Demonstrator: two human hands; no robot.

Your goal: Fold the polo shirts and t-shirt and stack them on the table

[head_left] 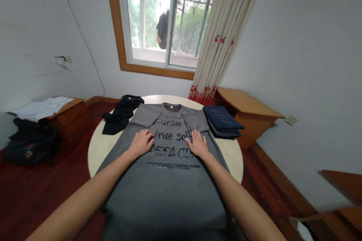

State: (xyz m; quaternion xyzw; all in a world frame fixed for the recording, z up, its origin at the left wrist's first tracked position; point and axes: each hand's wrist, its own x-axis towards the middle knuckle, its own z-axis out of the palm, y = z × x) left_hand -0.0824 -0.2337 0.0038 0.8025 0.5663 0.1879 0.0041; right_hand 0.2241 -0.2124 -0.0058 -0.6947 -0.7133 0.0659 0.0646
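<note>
A grey T-shirt point(169, 188) with black lettering lies spread, print up, over a round pale table point(97, 147), its collar at the far side. Both short sleeves are turned inward across the chest. My left hand point(141, 142) rests flat on the shirt below the left sleeve, fingers stretched toward the lettering. Opposite it, my right hand point(198, 143) lies flat just below the right sleeve, fingers slightly apart, covering some of the print. Neither hand grips anything. The shirt's lower part reaches past the table's near edge and is blurred.
Crumpled black clothing point(120, 115) lies at the table's left. A stack of folded dark blue clothes point(222, 118) sits at its right. Beyond stand a wooden desk point(249, 103), a curtain point(220, 37) and a window. A low cabinet point(72, 116) and black bag point(31, 143) are left.
</note>
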